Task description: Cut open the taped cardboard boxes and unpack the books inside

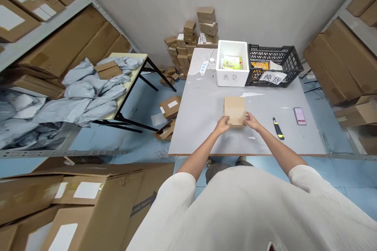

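A small brown cardboard box (235, 110) rests on the grey table (196, 125), near its front edge. My left hand (223, 125) is closed on the box's left side, close to the front corner. On the opposite side, my right hand (251, 120) grips the front right corner. The hands hide those two corners. To the right of my right hand lies a box cutter (278, 128) with a black and yellow handle. Farther right is a phone (299, 116) with a pinkish screen.
Behind the box stand a white foam bin (232, 78) and a black plastic crate (275, 64), both holding packets. A power strip (204, 68) lies at the back left. Grey parcels (85, 86) cover a side table. A large open carton (129, 200) stands behind me, left.
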{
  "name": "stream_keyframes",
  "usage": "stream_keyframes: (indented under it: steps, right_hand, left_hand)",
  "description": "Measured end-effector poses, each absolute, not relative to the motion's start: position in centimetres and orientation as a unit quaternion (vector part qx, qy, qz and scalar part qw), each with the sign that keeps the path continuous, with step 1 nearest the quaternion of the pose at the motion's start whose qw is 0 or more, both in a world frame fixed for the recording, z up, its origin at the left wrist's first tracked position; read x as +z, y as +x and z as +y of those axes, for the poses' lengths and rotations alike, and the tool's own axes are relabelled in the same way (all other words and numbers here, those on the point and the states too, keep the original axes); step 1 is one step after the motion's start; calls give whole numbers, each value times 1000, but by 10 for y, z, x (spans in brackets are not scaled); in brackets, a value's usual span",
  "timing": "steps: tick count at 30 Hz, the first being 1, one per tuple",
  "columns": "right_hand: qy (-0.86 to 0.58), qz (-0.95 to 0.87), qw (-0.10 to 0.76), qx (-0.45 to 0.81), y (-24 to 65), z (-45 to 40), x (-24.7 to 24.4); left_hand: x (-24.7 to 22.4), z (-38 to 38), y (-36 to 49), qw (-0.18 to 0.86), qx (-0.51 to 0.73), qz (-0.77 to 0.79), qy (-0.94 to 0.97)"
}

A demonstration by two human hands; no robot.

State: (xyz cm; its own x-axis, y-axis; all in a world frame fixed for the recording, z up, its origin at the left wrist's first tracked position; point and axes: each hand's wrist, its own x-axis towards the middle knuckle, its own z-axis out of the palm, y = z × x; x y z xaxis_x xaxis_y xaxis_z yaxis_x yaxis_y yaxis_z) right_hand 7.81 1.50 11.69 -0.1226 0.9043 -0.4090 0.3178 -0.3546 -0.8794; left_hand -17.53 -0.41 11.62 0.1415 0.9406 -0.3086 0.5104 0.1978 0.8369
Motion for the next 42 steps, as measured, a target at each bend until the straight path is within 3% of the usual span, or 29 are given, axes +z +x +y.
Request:
stream_keyframes:
  steps: [8,13,18,26,36,42]
  right_hand:
    - [-609,-504,240,564,76,8,112]
    - [-634,-564,203,489,84,32,111]
    - [-631,-658,169,376,86,89,116]
    - [-632,-705,53,316,75,148,109]
    - [-756,-607,85,231,109,111,113]
    - [-774,-575,35,264,141,77,117]
  left_hand:
    - [121,5,-164,447,213,647,581]
    - [123,-1,-171,386,186,729,534]
    - [127,-13,-171,438,149,710,531]
    - [121,-20,-173,480,152,680,533]
    - [112,9,-177,472,219,668,532]
    - [106,39,-157,498,235,651,522]
